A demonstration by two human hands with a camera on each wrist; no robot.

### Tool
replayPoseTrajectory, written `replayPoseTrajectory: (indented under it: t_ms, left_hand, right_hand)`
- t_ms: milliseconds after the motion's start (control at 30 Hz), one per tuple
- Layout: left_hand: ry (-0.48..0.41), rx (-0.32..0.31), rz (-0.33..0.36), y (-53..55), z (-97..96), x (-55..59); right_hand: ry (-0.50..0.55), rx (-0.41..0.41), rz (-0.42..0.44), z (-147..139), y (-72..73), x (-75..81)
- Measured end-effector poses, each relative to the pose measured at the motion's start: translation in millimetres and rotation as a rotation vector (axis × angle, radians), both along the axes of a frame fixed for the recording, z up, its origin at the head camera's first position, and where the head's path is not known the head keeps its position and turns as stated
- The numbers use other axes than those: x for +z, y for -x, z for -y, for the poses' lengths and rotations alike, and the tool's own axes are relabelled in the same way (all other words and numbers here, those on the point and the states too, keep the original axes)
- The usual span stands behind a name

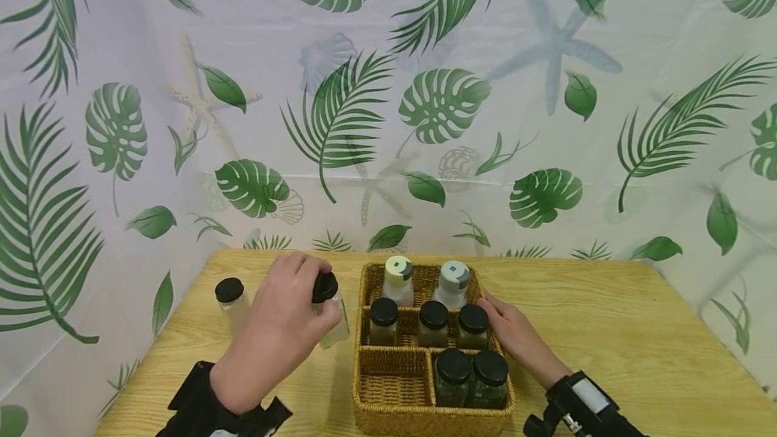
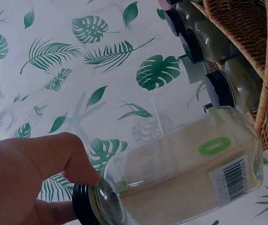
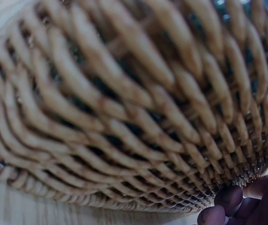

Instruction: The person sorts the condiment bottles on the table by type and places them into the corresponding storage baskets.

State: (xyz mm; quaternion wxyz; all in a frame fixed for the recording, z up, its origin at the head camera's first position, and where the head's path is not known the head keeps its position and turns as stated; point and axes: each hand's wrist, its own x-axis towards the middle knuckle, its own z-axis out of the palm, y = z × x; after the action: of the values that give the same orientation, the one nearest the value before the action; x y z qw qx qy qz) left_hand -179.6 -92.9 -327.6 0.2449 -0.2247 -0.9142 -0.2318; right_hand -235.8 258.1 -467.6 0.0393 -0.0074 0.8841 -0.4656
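Observation:
My left hand (image 1: 276,326) grips a clear glass jar (image 2: 185,168) by its black lid (image 1: 325,286), holding it tilted left of the wicker basket (image 1: 394,417). Pale contents, a green ring mark and a barcode label show in the left wrist view. At the basket's right side, my right hand (image 1: 516,332) holds the rim near the middle row; its fingertips (image 3: 230,199) show low against the weave in the right wrist view. Two black-lidded jars stand in the basket's front right compartment, several in the middle row. The front left compartment (image 1: 393,383) holds no jar.
Another black-lidded jar (image 1: 231,299) stands on the wooden table (image 1: 607,329) at the left, partly behind my left hand. Two white bottles, one with a yellowish cap (image 1: 398,271) and one with a grey cap (image 1: 454,276), fill the basket's back row. A leaf-print cloth (image 1: 376,120) hangs behind the table.

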Motion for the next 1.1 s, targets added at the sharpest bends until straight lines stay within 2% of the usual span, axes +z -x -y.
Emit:
replayPoseTrajectory:
  t_ms: [167, 567, 700, 900, 1100]
  left_hand:
    - [0.003, -0.040, 0.032, -5.7, -10.5, 2.7]
    - [0.034, -0.158, 0.036, -15.3, -35.5, -1.1]
    - [0.047, -0.201, 0.040, -16.7, -43.4, -4.2]
    - [0.070, -0.253, 0.007, -18.2, -54.8, -10.6]
    - [0.118, -0.282, 0.027, -19.3, -63.0, -19.0]
  right_hand:
    - [-0.003, -0.004, -0.004, 0.0, 0.4, -0.5]
    - [-0.003, -0.004, -0.010, 0.1, 1.9, -2.0]
    - [-0.007, 0.002, -0.015, -0.7, 1.9, -2.6]
    - [0.013, 0.009, -0.014, -1.1, -0.2, -1.4]
    - [0.022, 0.015, -0.010, -0.5, -0.5, -0.8]
